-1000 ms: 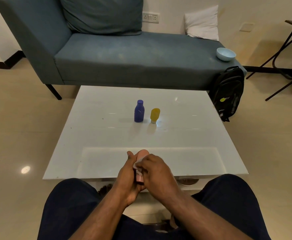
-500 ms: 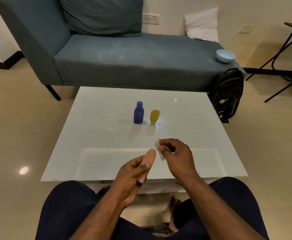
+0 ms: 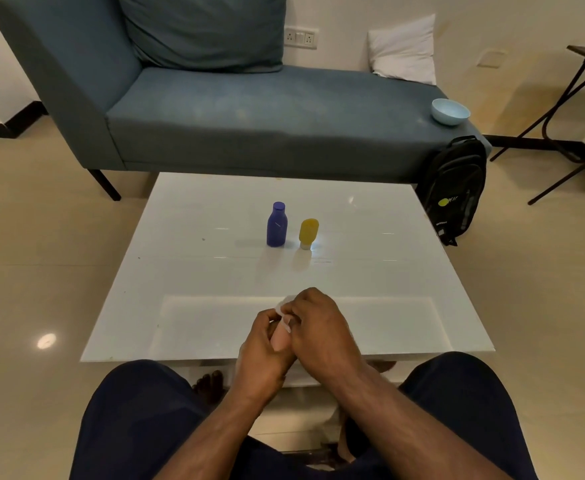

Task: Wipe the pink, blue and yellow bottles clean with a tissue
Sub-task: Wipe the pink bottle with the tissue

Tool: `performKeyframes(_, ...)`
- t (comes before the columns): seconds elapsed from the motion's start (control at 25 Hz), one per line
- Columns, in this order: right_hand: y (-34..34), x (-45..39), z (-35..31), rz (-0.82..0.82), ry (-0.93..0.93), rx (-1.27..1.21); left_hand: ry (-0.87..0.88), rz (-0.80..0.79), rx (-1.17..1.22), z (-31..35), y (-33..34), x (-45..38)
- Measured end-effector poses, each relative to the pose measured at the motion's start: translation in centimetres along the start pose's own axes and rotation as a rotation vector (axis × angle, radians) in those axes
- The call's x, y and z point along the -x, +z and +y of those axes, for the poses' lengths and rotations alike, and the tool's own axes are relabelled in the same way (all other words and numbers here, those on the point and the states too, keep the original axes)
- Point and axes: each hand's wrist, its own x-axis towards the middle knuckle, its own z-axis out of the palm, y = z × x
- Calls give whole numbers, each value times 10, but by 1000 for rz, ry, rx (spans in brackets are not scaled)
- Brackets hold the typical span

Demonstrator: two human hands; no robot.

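Both hands at table's [image 3: 457,344] near edge, seemingly wiping pink bottle [image 3: 279,339]

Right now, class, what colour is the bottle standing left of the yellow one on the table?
Blue bottle, seen best in the head view.

The right hand [image 3: 322,336] has brought its white tissue [image 3: 284,311] back against the small pink bottle [image 3: 279,337], which the left hand [image 3: 261,355] grips

Coffee table [image 3: 370,271] top: white, glossy, smooth, reflecting lamp glare. Blue bottle [image 3: 276,226] and yellow bottle [image 3: 308,232]: matt plastic. Tissue [image 3: 283,308]: thin white paper, crumpled. Chaise sofa [image 3: 266,119] at 12 o'clock: matt woven cloth. Floor tiles [image 3: 41,289]: polished, shiny.
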Motion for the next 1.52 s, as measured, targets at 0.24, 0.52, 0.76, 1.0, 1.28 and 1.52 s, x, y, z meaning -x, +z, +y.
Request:
performKeyframes(0.24, -12, -12, 2, -65, 78, 20, 62, 7, -119, -2, 3, 0)
performKeyframes(0.52, -5, -3, -3, 9, 104, -85, -280, -64, 587, 7, -1, -4)
performKeyframes(0.76, 11, 35, -12, -39, -57, -91, -431, -28, 847, 6, -7, -11)
performKeyframes(1.0, 8, 14, -2, 41, 54, -103, -428, -18, 864, 6, -4, -9)
performKeyframes(1.28, 5, 17, -4, 1, -6, -172, -475, -37, 920, 10, -8, -10)
performKeyframes(1.52, 12, 26, -9, 33, 53, -250, -567, -86, 1126, 8, -12, -11)
